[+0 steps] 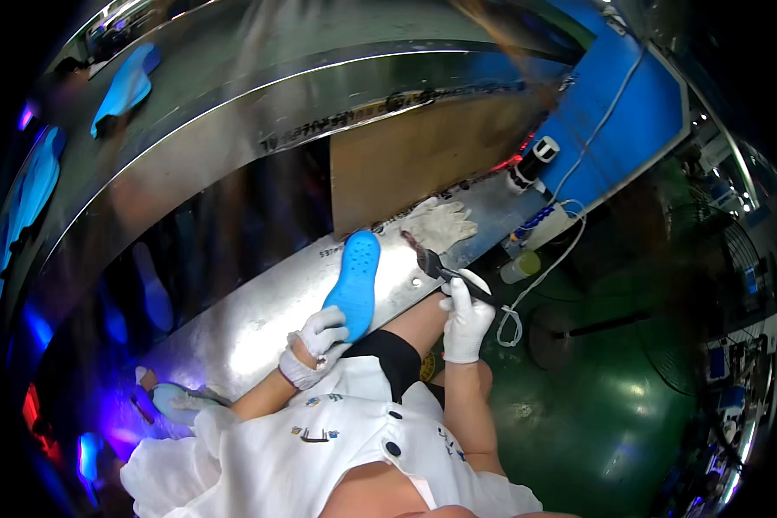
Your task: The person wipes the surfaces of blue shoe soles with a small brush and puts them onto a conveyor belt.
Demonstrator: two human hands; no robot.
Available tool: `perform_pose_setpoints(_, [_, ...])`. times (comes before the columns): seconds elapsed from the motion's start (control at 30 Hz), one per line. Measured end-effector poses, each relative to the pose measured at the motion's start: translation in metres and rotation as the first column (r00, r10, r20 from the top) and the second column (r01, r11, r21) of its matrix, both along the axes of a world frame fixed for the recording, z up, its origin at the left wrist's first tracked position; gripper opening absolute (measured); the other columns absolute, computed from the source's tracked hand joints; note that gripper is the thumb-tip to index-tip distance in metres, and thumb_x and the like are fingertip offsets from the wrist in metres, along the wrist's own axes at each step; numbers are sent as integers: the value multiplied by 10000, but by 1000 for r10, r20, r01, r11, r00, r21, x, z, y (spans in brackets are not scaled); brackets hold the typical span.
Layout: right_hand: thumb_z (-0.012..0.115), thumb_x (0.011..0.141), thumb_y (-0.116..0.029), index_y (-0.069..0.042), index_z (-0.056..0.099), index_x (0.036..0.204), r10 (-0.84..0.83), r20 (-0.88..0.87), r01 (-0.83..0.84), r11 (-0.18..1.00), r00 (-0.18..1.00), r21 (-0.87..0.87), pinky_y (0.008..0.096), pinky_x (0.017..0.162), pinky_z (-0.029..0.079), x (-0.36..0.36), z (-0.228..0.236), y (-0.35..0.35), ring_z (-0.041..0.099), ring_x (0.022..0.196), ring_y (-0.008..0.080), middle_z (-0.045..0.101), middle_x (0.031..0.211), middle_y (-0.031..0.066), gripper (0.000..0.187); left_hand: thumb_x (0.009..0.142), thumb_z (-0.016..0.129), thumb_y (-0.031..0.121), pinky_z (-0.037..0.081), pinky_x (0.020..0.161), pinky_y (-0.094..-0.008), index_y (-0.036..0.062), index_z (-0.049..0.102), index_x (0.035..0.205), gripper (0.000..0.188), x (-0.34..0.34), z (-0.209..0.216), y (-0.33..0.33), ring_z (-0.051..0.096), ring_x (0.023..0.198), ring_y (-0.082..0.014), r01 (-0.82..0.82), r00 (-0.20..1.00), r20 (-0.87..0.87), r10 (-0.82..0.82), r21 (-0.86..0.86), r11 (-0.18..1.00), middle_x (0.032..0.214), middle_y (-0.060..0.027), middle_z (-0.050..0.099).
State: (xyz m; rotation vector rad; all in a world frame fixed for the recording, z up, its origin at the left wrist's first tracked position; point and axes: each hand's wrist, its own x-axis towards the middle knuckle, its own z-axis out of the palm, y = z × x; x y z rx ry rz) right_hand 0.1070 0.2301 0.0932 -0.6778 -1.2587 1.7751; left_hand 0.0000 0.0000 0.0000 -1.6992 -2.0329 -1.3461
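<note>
My left hand [319,335], in a white glove, has its fingers closed on the heel end of a blue shoe insole [356,281]. The insole's other end, dotted with small holes, points away from me over the metal ledge. To the right, my right hand [468,321] wears a white glove too. Its thumb and fingers grip the black handle of a brush [437,266], whose dark bristles hang over the ledge. A gap separates the bristles from the insole.
The metal ledge [242,328] runs across in front, with a spare white glove [440,223] lying on it. Beyond stands a brown board [406,164]. Several blue insoles [128,86] ride the belt at upper left. A white cable [570,250] hangs at right. Another person's gloved hand [177,399] shows at lower left.
</note>
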Motion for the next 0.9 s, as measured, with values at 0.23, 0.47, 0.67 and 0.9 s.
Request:
perform_pose_setpoints(0.23, [582,900,-89,-9,590,1037,133,-78,-143,980,988,-137,222,558,480,-22,-3,-2,580,662,94,622,856,48,159,763,591,413,458,904,-424,99,595,1066,436,-39,35,12,572,988,-333,-4,601,799,-25,34,999,1048,-164,605])
perform_pose_setpoints(0.47, [572,896,-52,36,565,1068,210,8,-206,968,978,-142,248,588,488,-12,-19,-14,589,678,118,629,888,95,193,887,290,682,471,857,-538,66,431,1332,773,-35,29,58,535,1032,-414,-152,-812,420,-406,519,841,1257,-226,504])
perform_pose_setpoints(0.67, [671,818,-26,42,624,987,205,296,-251,960,933,124,240,616,519,-24,-31,-10,621,708,126,644,855,84,189,865,340,690,514,761,-489,0,392,1336,837,-15,37,76,552,965,-420,-314,-811,289,-509,520,794,1220,-285,492])
perform_pose_setpoints(0.9, [756,679,-34,-31,660,839,61,434,-438,80,899,895,315,622,498,-22,71,-53,628,662,242,647,788,118,186,913,306,624,461,936,-452,50,473,1298,711,-6,56,65,585,974,-370,-441,-607,294,-738,649,620,1159,-185,582])
